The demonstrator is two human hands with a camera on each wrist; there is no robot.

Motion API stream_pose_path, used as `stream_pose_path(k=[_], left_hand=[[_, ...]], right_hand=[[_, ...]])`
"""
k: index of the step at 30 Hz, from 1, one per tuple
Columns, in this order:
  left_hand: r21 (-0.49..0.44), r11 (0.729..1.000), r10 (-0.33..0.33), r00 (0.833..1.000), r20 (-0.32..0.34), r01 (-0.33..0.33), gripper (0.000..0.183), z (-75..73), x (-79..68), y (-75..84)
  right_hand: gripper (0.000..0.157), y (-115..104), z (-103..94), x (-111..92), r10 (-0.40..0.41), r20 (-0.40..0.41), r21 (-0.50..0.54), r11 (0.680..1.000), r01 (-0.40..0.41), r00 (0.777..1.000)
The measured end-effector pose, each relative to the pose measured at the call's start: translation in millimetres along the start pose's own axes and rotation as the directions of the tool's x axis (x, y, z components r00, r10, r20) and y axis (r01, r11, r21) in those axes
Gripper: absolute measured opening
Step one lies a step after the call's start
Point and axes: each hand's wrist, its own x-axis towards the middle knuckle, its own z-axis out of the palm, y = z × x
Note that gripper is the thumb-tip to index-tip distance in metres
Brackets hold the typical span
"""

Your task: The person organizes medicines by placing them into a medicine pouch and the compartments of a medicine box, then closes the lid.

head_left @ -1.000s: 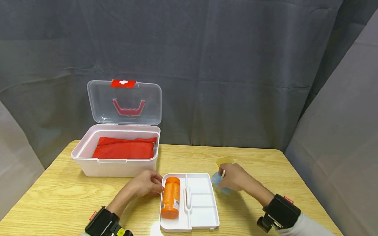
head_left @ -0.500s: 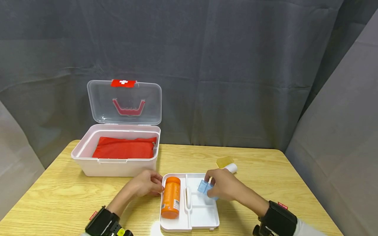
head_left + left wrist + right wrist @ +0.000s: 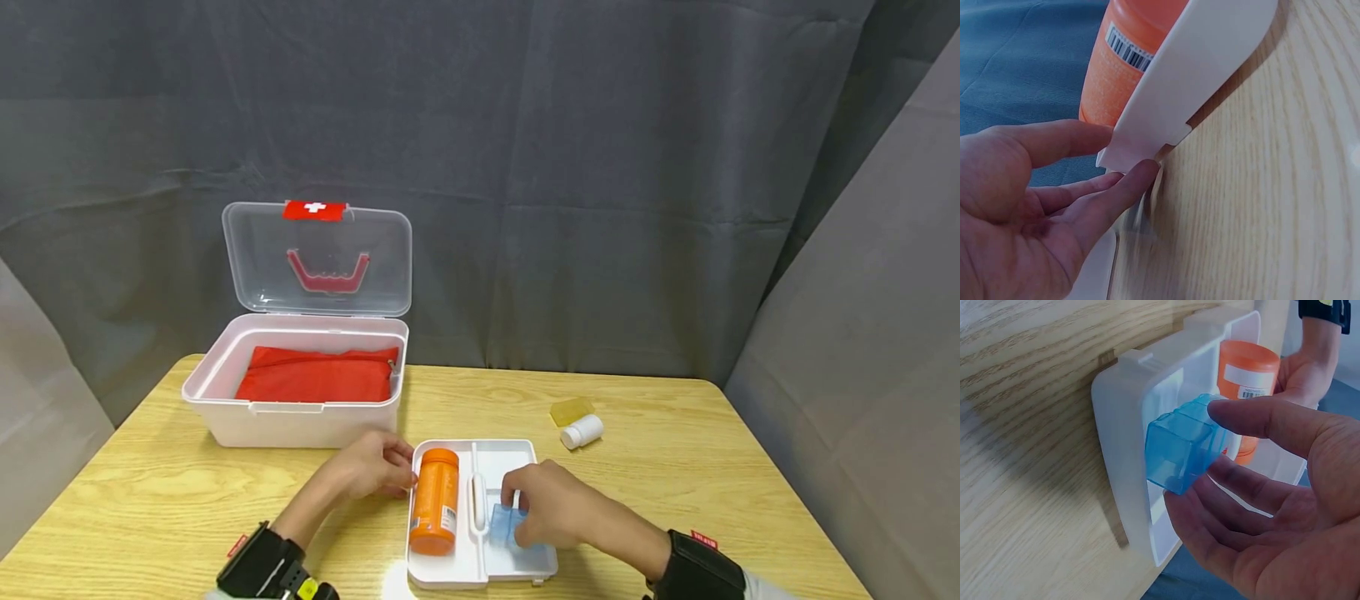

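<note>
My right hand pinches a translucent blue pill box between thumb and fingers. The pill box sits tilted at the front right compartment of a white divided tray. In the right wrist view it overlaps the tray's wall. At the tray's back left corner, my left hand holds the edge, the thumb at the rim and the fingers round the corner. An orange bottle with a barcode label lies in the tray's left section, beside the central handle.
Behind the left hand stands a white first-aid box, its clear lid raised, with a red zip pouch inside. Right of the tray, a small white bottle and a translucent yellow box lie on the wooden table.
My right hand has carried the blue pill box left from the table into the tray, then toward the front right compartment. The white bottle is now uncovered. The left hand stays put.
</note>
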Motion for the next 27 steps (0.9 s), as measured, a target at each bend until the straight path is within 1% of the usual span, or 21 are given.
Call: stream_pose_path(k=[6, 10, 15, 19, 27], left_hand=[[0.008, 1.0, 0.001, 1.0, -0.003, -0.001, 0.032, -0.1, 0.1, 0.2], [0.011, 1.0, 0.003, 1.0, -0.003, -0.003, 0.031, -0.2, 0.2, -0.1], [0.008, 1.0, -0.002, 1.0, -0.002, 0.002, 0.032, -0.3, 0.6, -0.3], [0.018, 1.0, -0.011, 1.0, -0.007, 0.011, 0.031, -0.3, 1.0, -0.1], [0.02, 1.0, -0.005, 1.0, -0.006, 0.005, 0.031, -0.5, 1.3, -0.9]], right_hand=[[0.03, 0.7, 2.1, -1.1, -0.019, 0.006, -0.017, 1.0, 0.019, 1.0], [0.03, -0.6, 2.1, -1.9, -0.008, 0.025, -0.019, 1.0, 0.008, 1.0], [0.031, -2.6, 3.3, -2.9, 0.018, 0.062, -0.031, 0.999, -0.016, 0.998], [0.032, -1.8, 7.0, -2.0, 0.01, 0.09, -0.023, 1.0, -0.008, 0.996], [0.034, -0.4, 10.8, -1.5, -0.004, 0.073, -0.041, 0.999, 0.007, 0.997]])
